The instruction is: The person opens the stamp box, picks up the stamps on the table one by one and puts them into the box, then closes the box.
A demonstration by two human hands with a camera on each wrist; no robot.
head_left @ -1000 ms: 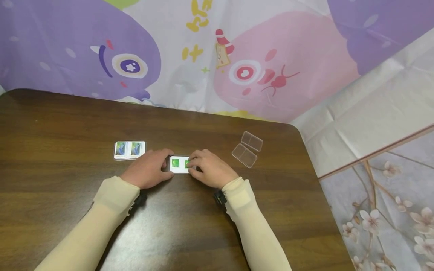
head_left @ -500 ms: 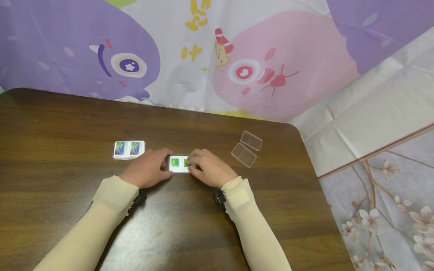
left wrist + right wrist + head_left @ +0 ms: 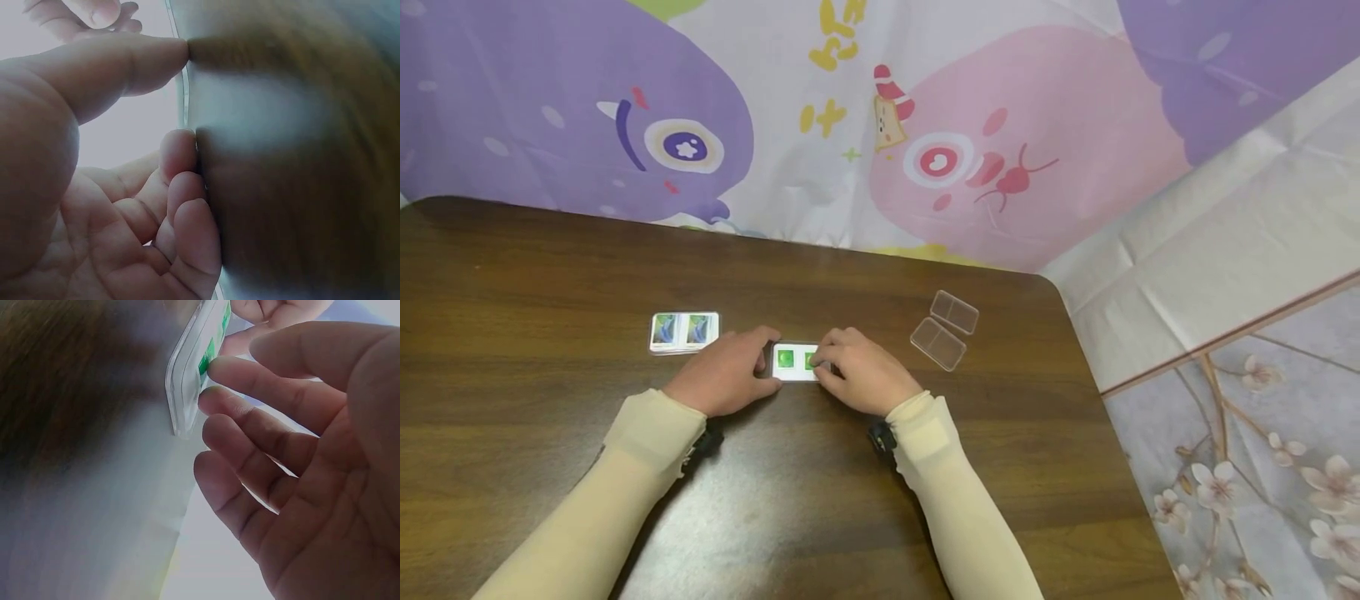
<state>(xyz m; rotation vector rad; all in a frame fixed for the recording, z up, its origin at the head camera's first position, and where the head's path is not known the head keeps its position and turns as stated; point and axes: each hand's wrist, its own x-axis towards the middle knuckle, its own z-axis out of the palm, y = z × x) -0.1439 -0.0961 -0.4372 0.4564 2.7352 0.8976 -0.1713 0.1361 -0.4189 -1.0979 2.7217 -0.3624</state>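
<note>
A flat clear plastic case point(image 3: 177, 394) lies on the table between both hands. Inside it a white card point(image 3: 795, 373) shows two small green pictures, the right one partly covered by fingers. My left hand point(image 3: 724, 375) holds the case's left end, thumb at the near corner and index finger at the far one. In the left wrist view the other fingertips curl down by the table. My right hand point(image 3: 868, 371) reaches over the right end; in the right wrist view its fingertips point(image 3: 215, 397) touch the card's surface and edge, with the thumb held apart.
Left of the hands lies another clear case point(image 3: 685, 332) with a white card bearing two blue-green pictures. Two transparent case halves point(image 3: 938, 343) with a dividing line lie at the right. A cartoon-printed cloth point(image 3: 820, 167) hangs behind the brown table point(image 3: 550, 267).
The whole head view has shifted very slightly. Both hands keep their places on the case, and the right fingers have barely moved over the right green picture.
</note>
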